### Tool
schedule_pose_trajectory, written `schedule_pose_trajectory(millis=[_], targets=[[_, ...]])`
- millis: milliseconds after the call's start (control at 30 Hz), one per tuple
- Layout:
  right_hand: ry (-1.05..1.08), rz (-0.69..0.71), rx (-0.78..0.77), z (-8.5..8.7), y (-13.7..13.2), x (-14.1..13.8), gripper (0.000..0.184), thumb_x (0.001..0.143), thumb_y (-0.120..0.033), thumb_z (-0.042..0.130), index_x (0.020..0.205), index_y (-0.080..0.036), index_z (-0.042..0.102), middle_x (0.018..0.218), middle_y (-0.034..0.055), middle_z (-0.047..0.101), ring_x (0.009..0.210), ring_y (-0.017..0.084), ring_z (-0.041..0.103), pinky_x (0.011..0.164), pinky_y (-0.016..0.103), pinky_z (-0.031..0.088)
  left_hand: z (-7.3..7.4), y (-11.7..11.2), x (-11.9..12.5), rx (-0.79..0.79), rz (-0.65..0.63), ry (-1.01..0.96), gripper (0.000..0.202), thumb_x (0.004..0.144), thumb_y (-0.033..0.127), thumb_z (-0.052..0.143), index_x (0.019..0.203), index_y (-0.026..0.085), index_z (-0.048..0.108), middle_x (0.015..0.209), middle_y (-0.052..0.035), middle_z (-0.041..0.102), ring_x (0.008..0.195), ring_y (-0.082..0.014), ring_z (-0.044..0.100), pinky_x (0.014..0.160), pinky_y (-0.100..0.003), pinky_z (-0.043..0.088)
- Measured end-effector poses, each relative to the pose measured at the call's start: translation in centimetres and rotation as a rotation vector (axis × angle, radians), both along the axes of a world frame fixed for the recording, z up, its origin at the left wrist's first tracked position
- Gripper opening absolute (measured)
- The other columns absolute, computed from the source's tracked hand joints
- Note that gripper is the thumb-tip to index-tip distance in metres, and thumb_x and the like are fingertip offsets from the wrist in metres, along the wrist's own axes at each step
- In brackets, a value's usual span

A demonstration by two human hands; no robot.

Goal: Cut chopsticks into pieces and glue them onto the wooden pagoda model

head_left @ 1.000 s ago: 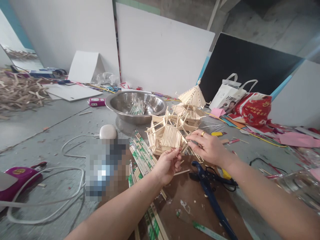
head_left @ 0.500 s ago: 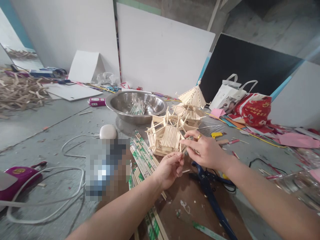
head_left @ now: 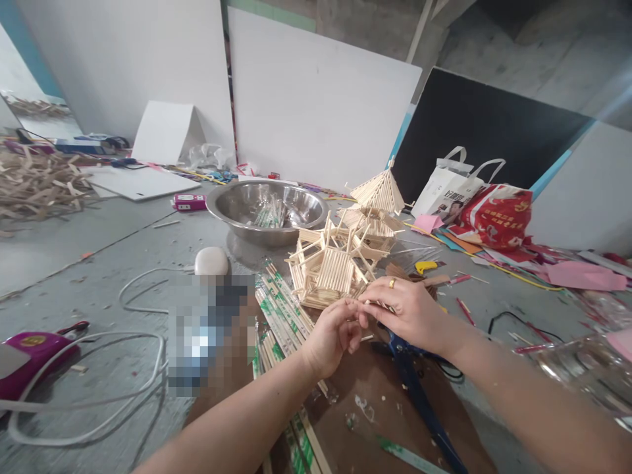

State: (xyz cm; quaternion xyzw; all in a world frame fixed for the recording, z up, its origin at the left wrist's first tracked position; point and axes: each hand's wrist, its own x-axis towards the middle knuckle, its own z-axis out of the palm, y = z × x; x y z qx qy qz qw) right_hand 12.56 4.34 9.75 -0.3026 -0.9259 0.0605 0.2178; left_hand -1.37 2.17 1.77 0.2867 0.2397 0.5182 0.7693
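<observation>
My left hand (head_left: pixel 340 329) is closed in a pinch in front of a small house-like model (head_left: pixel 336 270) built of thin wooden sticks. My right hand (head_left: pixel 409 313), wearing a ring, meets its fingertips there. A sliver of a short wooden stick (head_left: pixel 379 305) shows under the right fingers. What lies inside the left pinch is hidden. Behind the model rises a second stick structure with a pointed roof (head_left: pixel 380 191). Below my right hand lies a blue-handled cutter (head_left: pixel 419 395), on a brown board (head_left: pixel 365 441). Packs of wooden chopsticks (head_left: pixel 281 309) lie left of my hands.
A steel basin (head_left: pixel 222 209) holding wrapped sticks stands behind. A white round device (head_left: pixel 211 262) with a cable and a purple tool (head_left: pixel 39 359) are on the left. A yellow utility knife (head_left: pixel 425 266), a red bag (head_left: pixel 498 217) and a clear container (head_left: pixel 582 368) are on the right.
My right hand has come down from the model's side to my left fingertips, and its fingers have closed. My left hand has stayed nearly in place.
</observation>
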Motion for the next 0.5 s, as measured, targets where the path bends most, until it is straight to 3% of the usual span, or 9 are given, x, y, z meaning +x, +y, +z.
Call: schedule_pose_trajectory(millis=[67, 200, 367, 500], targets=[[0.112, -0.054, -0.217, -0.2, -0.5, 0.0, 0.011, 0.079, -0.023, 0.048, 0.083, -0.021, 0.058, 0.080, 0.0000, 0.063, 0.072, 0.012, 0.056, 0.067, 0.023, 0.042, 0.2, -0.2, 0.2, 0.043, 0.040, 0.072, 0.016, 0.066, 0.026, 0.058, 0.078, 0.016, 0.054, 0.058, 0.0038, 0.049, 0.038, -0.0044, 0.039, 0.035, -0.018, 0.026], [0.314, -0.178, -0.534, -1.6, -1.2, 0.7, 0.009, 0.077, -0.028, 0.050, 0.077, -0.020, 0.054, 0.064, -0.0030, 0.057, 0.058, 0.010, 0.052, 0.054, 0.021, 0.041, 1.0, -0.7, 0.4, 0.168, -0.020, 0.292, 0.022, 0.066, 0.030, 0.061, 0.079, 0.013, 0.057, 0.061, 0.0019, 0.054, 0.039, -0.0033, 0.039, 0.040, -0.018, 0.031], [0.530, -0.291, -0.538, -4.3, -1.9, 2.0, 0.015, 0.071, -0.032, 0.057, 0.069, -0.018, 0.052, 0.067, -0.0022, 0.051, 0.060, 0.009, 0.047, 0.055, 0.021, 0.038, 0.9, -1.1, 0.8, 0.258, -0.073, 0.590, 0.031, 0.068, 0.041, 0.058, 0.078, 0.012, 0.058, 0.058, 0.0017, 0.055, 0.040, -0.0038, 0.040, 0.041, -0.017, 0.031], [0.505, -0.323, -0.625, -5.6, -2.7, 3.5, 0.020, 0.073, -0.038, 0.053, 0.075, -0.018, 0.052, 0.065, -0.0021, 0.051, 0.055, 0.009, 0.046, 0.051, 0.021, 0.038, 0.2, -1.2, 0.9, 0.329, -0.105, 0.764, 0.030, 0.069, 0.043, 0.055, 0.071, 0.013, 0.057, 0.056, 0.0015, 0.055, 0.042, -0.0050, 0.041, 0.041, -0.017, 0.031]])
